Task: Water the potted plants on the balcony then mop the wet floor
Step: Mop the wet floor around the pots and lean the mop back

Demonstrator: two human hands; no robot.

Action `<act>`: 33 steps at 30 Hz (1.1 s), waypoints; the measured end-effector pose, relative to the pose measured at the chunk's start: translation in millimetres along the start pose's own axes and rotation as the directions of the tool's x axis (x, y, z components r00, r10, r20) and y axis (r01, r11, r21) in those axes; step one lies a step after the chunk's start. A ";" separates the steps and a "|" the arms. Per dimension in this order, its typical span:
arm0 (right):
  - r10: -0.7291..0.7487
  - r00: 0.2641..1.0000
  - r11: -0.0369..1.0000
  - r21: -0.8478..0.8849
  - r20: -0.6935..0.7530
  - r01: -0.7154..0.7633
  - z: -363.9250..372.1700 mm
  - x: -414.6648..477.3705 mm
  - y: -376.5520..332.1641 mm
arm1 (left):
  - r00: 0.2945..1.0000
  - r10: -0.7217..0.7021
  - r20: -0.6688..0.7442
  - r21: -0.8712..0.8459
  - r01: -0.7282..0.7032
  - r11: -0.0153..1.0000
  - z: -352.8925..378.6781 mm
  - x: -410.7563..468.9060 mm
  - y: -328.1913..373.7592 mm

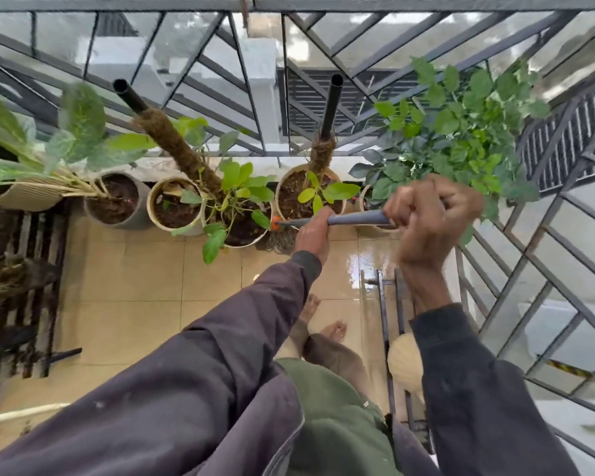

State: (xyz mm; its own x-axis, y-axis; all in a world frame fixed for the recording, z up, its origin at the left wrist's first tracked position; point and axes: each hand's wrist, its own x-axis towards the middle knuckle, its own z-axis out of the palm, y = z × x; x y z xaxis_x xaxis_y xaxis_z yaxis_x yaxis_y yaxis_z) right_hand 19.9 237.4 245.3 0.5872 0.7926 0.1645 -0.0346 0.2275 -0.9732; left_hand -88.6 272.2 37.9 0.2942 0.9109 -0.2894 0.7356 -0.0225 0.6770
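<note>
Grey tubular mop handle (pixel 358 219) runs roughly level across the centre of the frame, slightly right of the middle. The left hand (pixel 315 233) grasps the handle near its lower end, with the fingers wrapped over the tube. The right hand (pixel 433 214), blurred, is clenched around the upper part of the handle at centre right. An orange collar (pixel 275 225) joins the handle to the stringy mop head (pixel 277 241), which lies on the beige tiled floor (pixel 152 286) against the base of a white pot (pixel 236 244). That pot holds a broad-leaved plant and a leaning moss pole (pixel 179 146). More potted plants stand in a row at the foot of the railing (pixel 323 5): a grey pot (pixel 136 216) and a cream pot (pixel 152 204) to the left, a second pole pot (pixel 282 190) behind the left hand, and a bushy plant (pixel 461 132) at upper right. A glossy wet patch (pixel 361 266) shows on the tiles just below the hands. Bare feet (pixel 335 329) stand below the patch.
</note>
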 end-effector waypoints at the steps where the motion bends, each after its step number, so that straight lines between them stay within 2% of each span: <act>1: 0.018 1.000 1.000 -0.006 -0.007 -0.018 0.9 7.8 -2.4 | 1.000 -0.017 0.015 -0.018 0.018 1.000 -0.6 2.1 4.6; 6: 0.118 0.992 0.993 0.000 -0.039 -0.118 -6.5 19.3 -11.8 | 0.996 0.000 0.085 0.038 -0.003 0.999 6.2 1.2 5.0; 9: 0.119 0.989 0.993 0.004 -0.083 -0.119 -11.4 12.0 -12.4 | 0.996 -0.026 0.082 0.068 0.021 0.997 10.0 -14.7 0.5; 12: 0.173 0.979 0.984 0.068 -0.105 -0.167 -19.3 -3.5 -5.6 | 0.992 -0.025 0.128 0.154 0.005 0.988 9.7 -34.3 -15.4; 15: 0.224 0.966 0.974 0.062 -0.126 -0.218 -32.0 -23.4 9.9 | 0.982 -0.019 0.188 0.243 -0.028 0.970 9.0 -56.0 -33.5; 20: 0.242 0.969 0.958 0.171 -0.054 -0.230 -42.5 -53.4 21.4 | 0.962 0.003 0.273 0.368 -0.107 0.924 2.4 -75.0 -50.8; 23: 0.158 0.987 0.970 0.188 0.000 -0.155 -34.6 -55.9 9.9 | 0.972 0.021 0.234 0.321 -0.098 0.942 -3.0 -71.3 -45.6; 28: 0.003 0.999 0.973 0.232 0.052 -0.015 -23.6 -28.1 -19.2 | 0.980 0.156 0.124 0.185 -0.177 0.967 -16.8 -49.5 -3.1; 30: 0.000 0.998 0.972 0.236 0.066 -0.016 -18.3 -15.5 -22.0 | 0.979 0.168 0.112 0.129 -0.182 0.975 -15.2 -36.0 4.7; 33: 0.071 0.997 0.993 0.089 0.034 -0.074 0.1 -14.0 -10.2 | 0.987 0.119 0.112 0.081 -0.128 0.988 -11.1 -16.1 -3.7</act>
State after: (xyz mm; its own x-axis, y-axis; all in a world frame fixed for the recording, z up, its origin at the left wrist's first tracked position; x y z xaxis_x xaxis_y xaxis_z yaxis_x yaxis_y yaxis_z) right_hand 11.9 224.1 253.0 0.5555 0.8255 0.1004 -0.1498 0.2181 -0.9644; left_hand -102.8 262.2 47.6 0.4461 0.8499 -0.2806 0.7388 -0.1726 0.6515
